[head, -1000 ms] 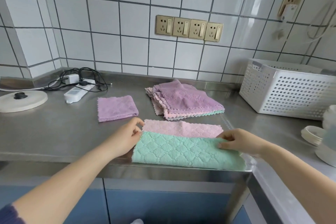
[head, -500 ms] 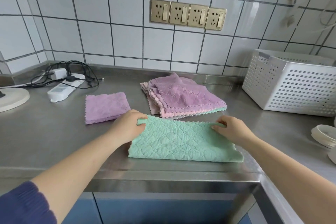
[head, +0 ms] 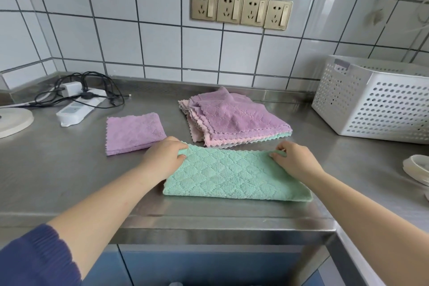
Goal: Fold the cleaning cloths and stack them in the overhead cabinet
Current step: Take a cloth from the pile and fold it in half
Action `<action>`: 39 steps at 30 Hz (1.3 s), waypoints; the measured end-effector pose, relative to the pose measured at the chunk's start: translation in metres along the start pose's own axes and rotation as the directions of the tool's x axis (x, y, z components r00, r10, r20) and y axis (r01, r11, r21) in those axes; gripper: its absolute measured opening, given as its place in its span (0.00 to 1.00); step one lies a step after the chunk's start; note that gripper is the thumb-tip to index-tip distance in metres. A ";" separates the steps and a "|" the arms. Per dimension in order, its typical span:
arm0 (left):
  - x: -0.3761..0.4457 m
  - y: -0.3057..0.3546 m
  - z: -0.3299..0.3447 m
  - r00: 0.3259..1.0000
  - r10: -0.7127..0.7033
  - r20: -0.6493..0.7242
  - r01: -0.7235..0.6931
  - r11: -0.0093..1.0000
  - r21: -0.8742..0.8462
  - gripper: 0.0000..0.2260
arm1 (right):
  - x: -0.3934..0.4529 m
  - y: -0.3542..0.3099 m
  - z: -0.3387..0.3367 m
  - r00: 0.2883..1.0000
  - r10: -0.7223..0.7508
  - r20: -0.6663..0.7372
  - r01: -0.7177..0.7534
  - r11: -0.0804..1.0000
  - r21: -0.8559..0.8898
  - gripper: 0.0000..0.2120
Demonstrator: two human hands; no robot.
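Note:
A green quilted cloth [head: 234, 175] lies folded in half on the steel counter [head: 69, 169], near its front edge. My left hand [head: 163, 158] pinches the cloth's far left corner. My right hand [head: 293, 160] pinches the far right corner. A purple cloth [head: 134, 132], folded small, lies flat to the left behind my left hand. Behind the green cloth sits a loose pile of cloths [head: 234, 119], purple on top with pink and green edges showing beneath. The overhead cabinet is out of view.
A white perforated basket [head: 373, 102] stands at the back right. White dishes [head: 417, 168] sit at the right edge. A white power strip with black cables [head: 79, 105] and a round white lid [head: 14, 119] lie at the back left. Wall sockets [head: 241, 9] are above.
Both hands carried the green cloth's near edge over to the far edge, covering the pink face. The view has moved closer to the counter.

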State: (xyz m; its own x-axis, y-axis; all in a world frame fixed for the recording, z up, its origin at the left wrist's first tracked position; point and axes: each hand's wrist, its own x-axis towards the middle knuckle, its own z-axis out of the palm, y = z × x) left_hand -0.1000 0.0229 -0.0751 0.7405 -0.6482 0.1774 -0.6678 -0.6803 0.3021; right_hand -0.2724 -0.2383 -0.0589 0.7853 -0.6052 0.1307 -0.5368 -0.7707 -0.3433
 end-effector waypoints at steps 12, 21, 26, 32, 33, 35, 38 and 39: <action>-0.037 0.077 0.025 0.951 0.216 0.223 -0.241 0.966 0.096 0.24 | -0.006 0.024 -0.008 0.999 0.043 -0.019 -0.037 0.974 0.224 0.11; -0.034 0.090 0.026 0.950 0.211 0.231 -0.246 0.960 0.135 0.23 | -0.018 0.003 0.004 0.972 -0.188 -0.143 0.170 0.977 -0.130 0.14; -0.026 0.115 0.039 0.952 0.254 0.170 -0.273 0.957 0.099 0.22 | -0.038 -0.038 0.036 0.949 -0.283 0.138 0.303 0.939 -0.160 0.23; -0.020 0.102 0.041 0.954 0.143 0.262 -0.188 0.970 0.155 0.27 | -0.041 -0.014 0.037 0.956 -0.210 0.203 0.258 0.934 -0.248 0.33; -0.020 0.097 0.039 0.955 0.130 0.266 -0.177 0.971 0.161 0.28 | -0.041 -0.011 0.035 0.958 -0.191 0.213 0.243 0.936 -0.253 0.32; -0.022 0.090 0.036 0.957 0.108 0.269 -0.158 0.972 0.172 0.29 | -0.043 -0.002 0.028 0.962 -0.146 0.232 0.203 0.947 -0.249 0.33; -0.024 0.086 0.033 0.957 0.089 0.275 -0.140 0.975 0.173 0.29 | -0.040 0.012 0.020 0.960 -0.109 0.256 0.174 0.953 -0.248 0.35; -0.025 0.087 0.032 0.958 0.087 0.272 -0.138 0.975 0.174 0.29 | -0.038 0.017 0.018 0.960 -0.101 0.261 0.168 0.955 -0.246 0.34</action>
State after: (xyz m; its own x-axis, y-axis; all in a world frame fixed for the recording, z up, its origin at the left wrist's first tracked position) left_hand -0.1790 -0.0317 -0.0831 0.6310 -0.7736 -0.0582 -0.7664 -0.6332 0.1075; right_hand -0.3055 -0.2247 -0.0860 0.8888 -0.4507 -0.0828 -0.4566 -0.8864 -0.0768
